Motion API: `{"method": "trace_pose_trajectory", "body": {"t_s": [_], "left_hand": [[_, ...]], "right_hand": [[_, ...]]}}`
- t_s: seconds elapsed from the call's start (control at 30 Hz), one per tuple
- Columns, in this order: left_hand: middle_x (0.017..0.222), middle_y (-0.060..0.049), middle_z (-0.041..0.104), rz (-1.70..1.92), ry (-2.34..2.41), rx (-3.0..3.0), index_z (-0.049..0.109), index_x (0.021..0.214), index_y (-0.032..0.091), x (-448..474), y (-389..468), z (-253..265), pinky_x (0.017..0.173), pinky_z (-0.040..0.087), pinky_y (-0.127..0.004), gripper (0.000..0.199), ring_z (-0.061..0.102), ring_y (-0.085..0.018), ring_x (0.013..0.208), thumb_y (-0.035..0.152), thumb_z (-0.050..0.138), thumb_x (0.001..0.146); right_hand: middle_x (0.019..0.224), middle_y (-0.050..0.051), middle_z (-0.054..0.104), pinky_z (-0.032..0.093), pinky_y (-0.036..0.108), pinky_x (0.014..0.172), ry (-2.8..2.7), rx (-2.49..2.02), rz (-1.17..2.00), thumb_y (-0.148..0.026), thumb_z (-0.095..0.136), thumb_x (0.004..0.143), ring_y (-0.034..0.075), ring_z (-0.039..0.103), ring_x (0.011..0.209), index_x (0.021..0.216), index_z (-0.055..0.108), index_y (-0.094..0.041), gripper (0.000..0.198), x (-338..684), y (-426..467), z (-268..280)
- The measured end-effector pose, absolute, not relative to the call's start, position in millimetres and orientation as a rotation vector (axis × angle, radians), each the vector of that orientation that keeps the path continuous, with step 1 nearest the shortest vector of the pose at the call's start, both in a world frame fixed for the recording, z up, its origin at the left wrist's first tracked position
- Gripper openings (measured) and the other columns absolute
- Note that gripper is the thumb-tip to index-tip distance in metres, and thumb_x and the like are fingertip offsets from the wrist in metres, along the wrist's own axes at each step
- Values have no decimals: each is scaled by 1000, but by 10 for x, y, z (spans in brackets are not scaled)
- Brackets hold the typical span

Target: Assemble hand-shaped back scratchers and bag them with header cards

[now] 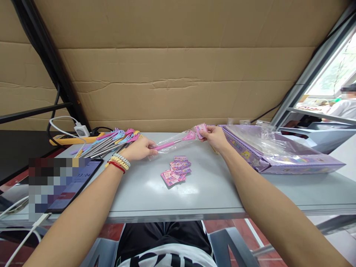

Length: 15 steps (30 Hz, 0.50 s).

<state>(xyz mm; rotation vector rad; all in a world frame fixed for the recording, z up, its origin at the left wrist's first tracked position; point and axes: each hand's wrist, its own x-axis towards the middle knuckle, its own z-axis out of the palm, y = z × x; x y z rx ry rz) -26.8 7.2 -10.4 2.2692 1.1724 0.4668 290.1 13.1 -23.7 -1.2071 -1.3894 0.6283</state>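
Observation:
My left hand [143, 147] is closed on the near-left end of a clear plastic bag [169, 144]. Inside it lies a pink back scratcher [164, 146] with a short metal shaft and a pink head pointing right. At the bag's right end, my right hand [213, 136] pinches a small pink printed card [201, 129]. Whether that card is inside the bag's mouth or against it, I cannot tell. Below the bag, several similar pink cards [178, 170] lie in a loose overlapping pile on the table.
Several back scratchers [109, 142] in mixed colours are heaped left of my left hand. A phone [75, 185] with cables lies nearer me. On the right, a purple box [278, 148] holds clear plastic bags. Cardboard [183, 66] walls the back; another person [343, 107] is far right.

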Motion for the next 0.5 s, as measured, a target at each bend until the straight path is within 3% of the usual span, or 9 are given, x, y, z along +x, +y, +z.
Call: {"method": "trace_pose_trajectory", "body": {"t_s": [0.2,0.4,0.5], "left_hand": [[64,-4,67,467,1122,2224,64,69,15,-284,88,-136,55,43,-25,22,62,-17,62,38,62,71],[64,-3,67,566,1084,2090,64,72,15,-265,84,-142,58,47,-26,23,63,-16,63,38,65,71],[67,-4,68,641,1048,1979,65,76,14,-213,49,-128,59,49,-27,27,63,-17,64,40,68,69]], "right_hand": [[58,1,58,48,27,52,-1384,-1193,643,-33,76,59,11,53,51,69,64,-12,26,2855,65,-188],[81,2,64,51,26,53,-1298,-1038,824,-37,83,53,14,60,66,96,58,-17,54,2760,28,-180],[89,5,65,49,25,49,-1316,-1029,964,-41,82,55,14,61,67,100,55,-20,57,2624,12,-231]]}}
